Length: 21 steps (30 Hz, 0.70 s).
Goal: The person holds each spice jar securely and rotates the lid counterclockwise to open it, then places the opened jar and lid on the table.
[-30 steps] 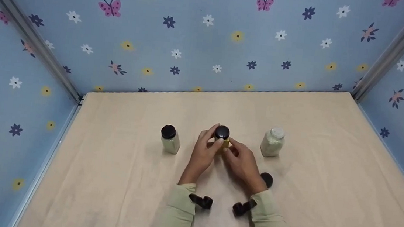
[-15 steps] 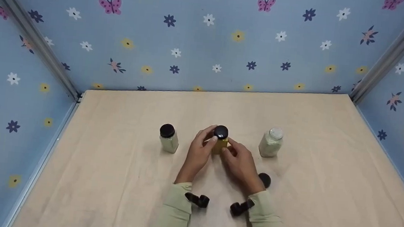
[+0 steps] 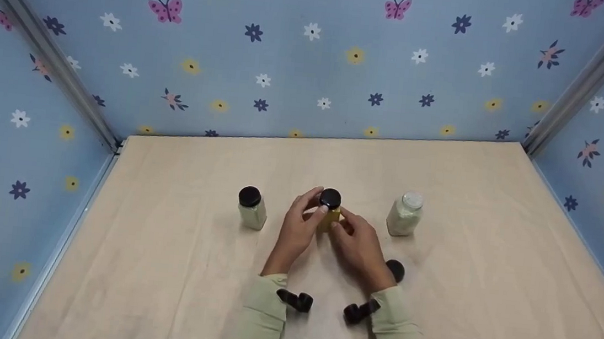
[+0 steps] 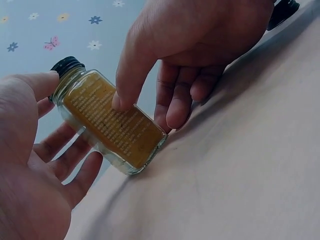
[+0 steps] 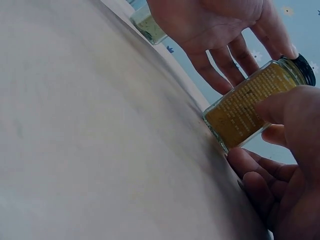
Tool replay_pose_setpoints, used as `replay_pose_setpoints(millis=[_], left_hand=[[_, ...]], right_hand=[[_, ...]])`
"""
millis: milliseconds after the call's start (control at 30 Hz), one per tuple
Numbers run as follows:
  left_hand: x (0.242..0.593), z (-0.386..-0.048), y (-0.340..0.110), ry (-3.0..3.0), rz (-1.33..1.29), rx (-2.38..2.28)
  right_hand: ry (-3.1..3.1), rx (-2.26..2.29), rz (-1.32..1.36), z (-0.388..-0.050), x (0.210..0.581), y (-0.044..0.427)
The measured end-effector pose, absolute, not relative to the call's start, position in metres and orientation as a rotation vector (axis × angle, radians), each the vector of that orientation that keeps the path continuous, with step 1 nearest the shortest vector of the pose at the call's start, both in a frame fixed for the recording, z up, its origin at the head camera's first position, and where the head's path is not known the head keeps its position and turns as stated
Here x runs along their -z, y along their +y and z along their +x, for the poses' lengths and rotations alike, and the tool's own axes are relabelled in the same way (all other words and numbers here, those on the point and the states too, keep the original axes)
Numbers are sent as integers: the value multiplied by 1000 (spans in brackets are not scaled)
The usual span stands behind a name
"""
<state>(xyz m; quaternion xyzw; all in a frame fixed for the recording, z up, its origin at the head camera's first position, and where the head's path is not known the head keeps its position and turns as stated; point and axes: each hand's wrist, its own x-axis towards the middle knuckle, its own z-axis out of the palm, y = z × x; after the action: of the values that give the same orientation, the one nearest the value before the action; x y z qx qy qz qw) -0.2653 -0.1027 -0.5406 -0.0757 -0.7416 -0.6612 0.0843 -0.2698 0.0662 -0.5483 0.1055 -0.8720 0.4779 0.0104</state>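
Note:
A glass jar of yellow-brown powder with printed text stands at the table's middle, its black lid on top. My left hand pinches the lid between thumb and a finger, its other fingers behind the jar. With thumb and fingers, my right hand grips the lower body of the jar, the thumb flat on the printed side in the right wrist view. The jar's base touches the table in both wrist views.
A black-capped jar of pale green contents stands left. On the right is a pale green jar without a black cap; a loose black lid lies beside my right wrist. A patterned blue wall rises behind the table.
The head view has shifted slightly. My left hand has moved a little left relative to the jar, showing more of its yellow-brown body; both hands keep hold of it.

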Motion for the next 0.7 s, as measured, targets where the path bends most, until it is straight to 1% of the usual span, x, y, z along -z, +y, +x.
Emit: replay_pose_setpoints(millis=[400,700], left_hand=[[542,-267,-101,-2242,-290,1921],[542,-265,-101,-2172,-250,1999]], right_hand=[[-2726,-1455,340,-269,550,66],[-2704,-1461,367,-270,550,67]])
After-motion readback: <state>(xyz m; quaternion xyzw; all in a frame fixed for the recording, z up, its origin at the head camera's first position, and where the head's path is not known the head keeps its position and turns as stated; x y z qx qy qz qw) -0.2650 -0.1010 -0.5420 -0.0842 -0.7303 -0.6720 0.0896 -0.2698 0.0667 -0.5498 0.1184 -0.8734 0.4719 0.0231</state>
